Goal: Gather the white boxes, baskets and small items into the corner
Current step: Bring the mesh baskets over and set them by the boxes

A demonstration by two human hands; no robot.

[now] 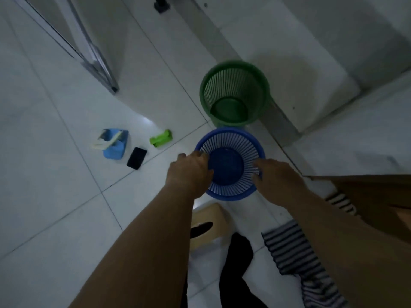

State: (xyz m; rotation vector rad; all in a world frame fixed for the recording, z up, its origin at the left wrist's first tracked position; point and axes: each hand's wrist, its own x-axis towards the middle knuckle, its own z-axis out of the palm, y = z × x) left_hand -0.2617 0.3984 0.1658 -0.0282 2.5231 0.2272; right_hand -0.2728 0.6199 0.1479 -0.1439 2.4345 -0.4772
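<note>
Down on the white tiled floor [55, 196], just ahead of us, stands the blue basket [224, 172], upright with its mouth open towards us. The green basket [233, 94] stands just beyond it, so close that the two look to be touching.

We judge the blue basket to be light: it is empty, and its wall is made of thin plastic slats. Those slats will likely bend if squeezed, so the solid band of the rim is the place to take it, on opposite sides. Smooth plastic should slide easily over tile, though a tall, light basket may tip if pushed high up on one side only.

Both our bare forearms stretch forward and down, converging on the basket. Our left grip [191, 172] sits on the left of the rim, fingers hooked over the edge into the basket and thumb outside, holding the rim. Our right grip [275, 174] lies on the right of the rim, fingers reaching over onto the slatted wall. Its thumb is hidden and the picture is blurred, so we cannot tell whether it clasps the rim or only rests there.

Off to the left, well apart from the baskets, lie a light blue container [115, 145], a black phone [136, 158] just beside it, and a small green item [160, 138] nearby
</note>
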